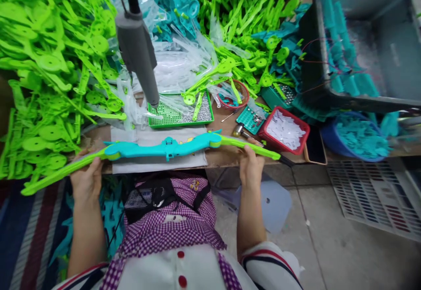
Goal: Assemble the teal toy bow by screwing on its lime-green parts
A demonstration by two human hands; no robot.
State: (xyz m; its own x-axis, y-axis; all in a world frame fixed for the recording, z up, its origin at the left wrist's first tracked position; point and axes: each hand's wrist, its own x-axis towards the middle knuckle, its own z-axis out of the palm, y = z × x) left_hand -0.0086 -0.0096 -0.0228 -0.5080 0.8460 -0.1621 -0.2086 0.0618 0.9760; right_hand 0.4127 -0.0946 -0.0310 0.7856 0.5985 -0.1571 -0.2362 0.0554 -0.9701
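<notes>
A toy bow (148,150) with a blue middle and two green arms stretches level between my hands, just above the near edge of the bench. My left hand (86,179) is closed around its left green arm. Around the right green arm my right hand (250,167) is closed too, thumb on the near side. Beneath the bow lies a white cloth (131,167). A grey electric screwdriver (140,53) hangs from above, its tip over the green tray (161,121) of small metal screws.
Green plastic parts (42,62) are heaped at the left and back. A red basket (286,147) of white pieces, a blue bowl (342,143) of teal pieces and a dark crate (358,97) stand at right. A hammer (246,134) lies beside a teal tray (251,121).
</notes>
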